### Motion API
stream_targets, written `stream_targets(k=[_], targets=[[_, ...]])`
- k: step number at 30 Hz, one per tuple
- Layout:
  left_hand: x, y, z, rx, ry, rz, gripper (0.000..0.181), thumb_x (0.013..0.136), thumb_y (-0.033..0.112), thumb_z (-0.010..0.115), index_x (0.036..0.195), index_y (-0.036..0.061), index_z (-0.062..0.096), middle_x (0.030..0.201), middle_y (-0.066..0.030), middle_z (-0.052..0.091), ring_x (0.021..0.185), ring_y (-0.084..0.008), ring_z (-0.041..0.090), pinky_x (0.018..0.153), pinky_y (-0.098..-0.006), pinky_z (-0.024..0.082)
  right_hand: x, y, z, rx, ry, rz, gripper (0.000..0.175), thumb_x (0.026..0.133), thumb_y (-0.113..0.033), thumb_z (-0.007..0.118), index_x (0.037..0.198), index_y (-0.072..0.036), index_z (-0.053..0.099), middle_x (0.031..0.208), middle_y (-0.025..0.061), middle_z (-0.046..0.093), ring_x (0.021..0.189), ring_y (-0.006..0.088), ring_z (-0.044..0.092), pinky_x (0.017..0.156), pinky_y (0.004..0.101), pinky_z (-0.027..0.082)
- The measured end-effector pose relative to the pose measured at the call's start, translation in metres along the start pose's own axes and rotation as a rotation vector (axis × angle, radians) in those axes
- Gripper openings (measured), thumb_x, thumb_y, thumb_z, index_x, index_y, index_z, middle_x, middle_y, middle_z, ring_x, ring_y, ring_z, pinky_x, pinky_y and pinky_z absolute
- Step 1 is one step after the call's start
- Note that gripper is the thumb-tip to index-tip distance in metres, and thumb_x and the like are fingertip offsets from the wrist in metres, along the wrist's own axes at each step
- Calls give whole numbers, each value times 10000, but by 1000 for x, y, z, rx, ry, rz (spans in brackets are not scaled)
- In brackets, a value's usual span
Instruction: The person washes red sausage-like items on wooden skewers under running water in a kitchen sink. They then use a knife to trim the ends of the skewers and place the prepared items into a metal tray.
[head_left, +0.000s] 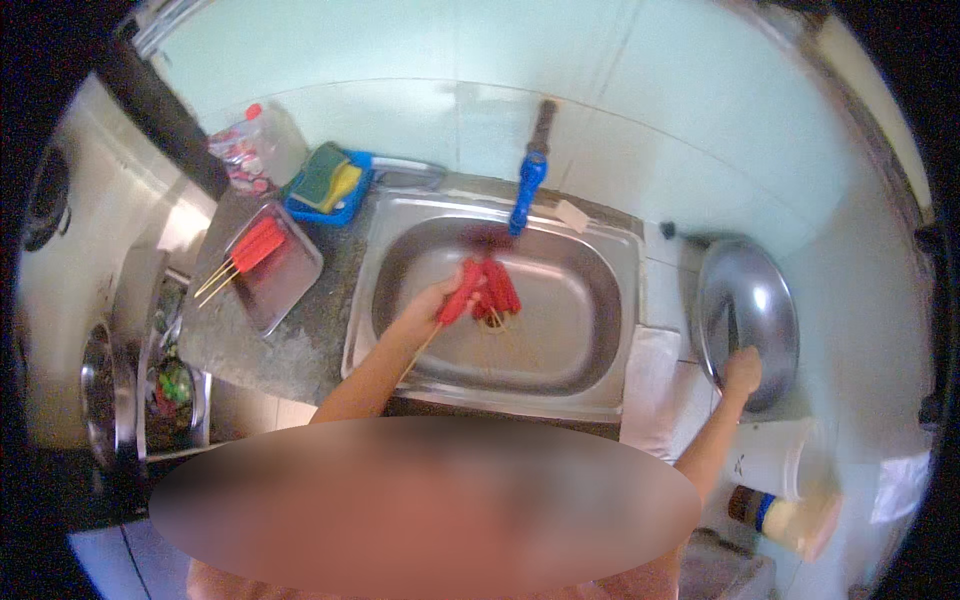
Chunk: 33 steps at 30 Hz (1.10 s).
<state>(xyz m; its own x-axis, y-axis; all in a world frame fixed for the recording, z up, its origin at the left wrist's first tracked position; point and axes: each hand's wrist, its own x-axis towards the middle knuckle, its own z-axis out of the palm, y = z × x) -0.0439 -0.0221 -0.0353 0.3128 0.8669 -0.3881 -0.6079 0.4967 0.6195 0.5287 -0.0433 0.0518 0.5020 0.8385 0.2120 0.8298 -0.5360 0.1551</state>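
Observation:
Over the sink basin, my left hand (448, 295) grips a red sausage (469, 281) on a thin wooden stick. More red skewered sausages (502, 289) sit close beside it, above the drain, their sticks pointing towards me. Whether my left hand holds these too is unclear. To the right, my right hand (742, 370) is closed at the near side of a large shiny metal bowl (761, 300). A narrow dark shape (732, 328) runs up from the fist; I cannot tell whether it is a held thing or a reflection.
Left of the stainless steel sink (634, 300), a metal tray (289, 289) holds red skewered sausages (257, 244). Behind it stand a blue container (322, 217) with a green-and-yellow sponge (326, 180) and a plastic bag (244, 154). A blue-handled tap (531, 176) overhangs the sink. A white cloth (651, 367) lies right.

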Motion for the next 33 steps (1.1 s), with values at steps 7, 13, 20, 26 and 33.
stream_targets(k=[7, 13, 20, 26, 33], targets=[[-21, 5, 28, -232, -181, -143, 569, 858, 79, 597, 1373, 11, 366, 1236, -134, 550, 1024, -215, 587, 895, -307, 509, -38, -24, -51, 199, 160, 115, 251, 845, -248, 557, 848, 1, 586, 831, 194, 643, 804, 381, 630, 698, 465, 496], [-35, 13, 58, 50, -398, 15, 798, 755, 1, 660, 1440, -11, 252, 1382, -159, 428, 1196, -248, 516, 1069, -374, 385, -146, -116, -96, 1293, -106, 119, 302, 924, -339, 594, 781, -74, 573, 581, -24, 476, 476, 80, 426, 404, 256, 352], [-38, 15, 81, 72, -390, 83, 752, 778, 73, 685, 1415, -28, 299, 1383, -140, 441, 1248, -272, 481, 1059, -403, 398, -223, -226, -92, 1424, -229, -64, 267, 896, -256, 631, 743, -49, 560, 574, 28, 544, 494, 123, 461, 482, 294, 383], [-43, 15, 95, 128, -374, 76, 684, 801, 54, 657, 1396, -41, 333, 1364, -152, 459, 1237, -283, 489, 1034, -399, 425, -230, -241, -106, 1197, 5, -172, 282, 882, -249, 621, 726, -31, 533, 546, 145, 538, 464, 285, 529, 472, 393, 415], [-44, 14, 111, 149, -388, 78, 640, 809, 32, 642, 1379, -51, 362, 1338, -147, 486, 1173, -271, 536, 1025, -394, 434, -240, -240, -115, 1100, -14, -142, 288, 883, -256, 615, 721, -34, 530, 546, 151, 542, 475, 340, 547, 472, 426, 414]])
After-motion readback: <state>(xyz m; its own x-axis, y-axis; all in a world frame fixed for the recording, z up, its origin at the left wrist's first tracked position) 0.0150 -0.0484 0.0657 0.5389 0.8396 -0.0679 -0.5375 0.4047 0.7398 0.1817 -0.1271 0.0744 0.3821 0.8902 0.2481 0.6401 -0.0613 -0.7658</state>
